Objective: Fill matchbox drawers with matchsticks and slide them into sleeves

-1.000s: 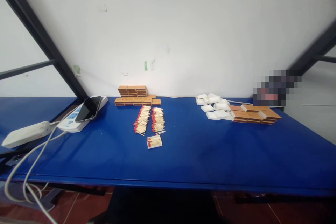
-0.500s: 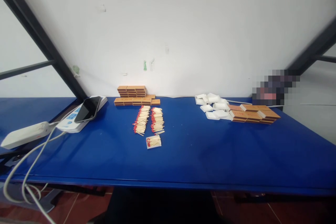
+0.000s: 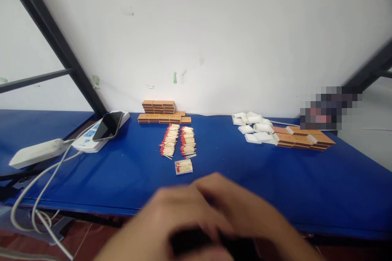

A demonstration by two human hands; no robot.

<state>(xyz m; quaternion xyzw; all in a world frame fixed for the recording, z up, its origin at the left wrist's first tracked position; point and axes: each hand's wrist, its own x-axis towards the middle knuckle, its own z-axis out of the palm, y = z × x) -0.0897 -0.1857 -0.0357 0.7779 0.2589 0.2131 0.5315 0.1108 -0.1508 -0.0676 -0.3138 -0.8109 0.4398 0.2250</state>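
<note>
My left hand (image 3: pixel 174 210) and my right hand (image 3: pixel 237 206) are raised close to the camera at the bottom middle, blurred and overlapping. Their fingers are smeared and partly hidden, so whether they hold anything does not show. Just beyond them on the blue table lies a white matchbox tray (image 3: pixel 184 171) with red-headed matches in it. Behind it are two rows of loose matches, a left pile (image 3: pixel 170 140) and a right pile (image 3: pixel 188 142). Stacked brown matchboxes (image 3: pixel 159 118) stand farther back against the wall.
Several empty white trays (image 3: pixel 254 124) and more stacked matchbox sleeves (image 3: pixel 300 138) lie at the right rear. At the left, a phone (image 3: pixel 108 125) rests on a white power strip (image 3: pixel 88 144), with cables (image 3: pixel 52 167) hanging over the front edge.
Both my hands have come into view from below and are together at the bottom middle. The view has shifted slightly, while the things on the table look unmoved.
</note>
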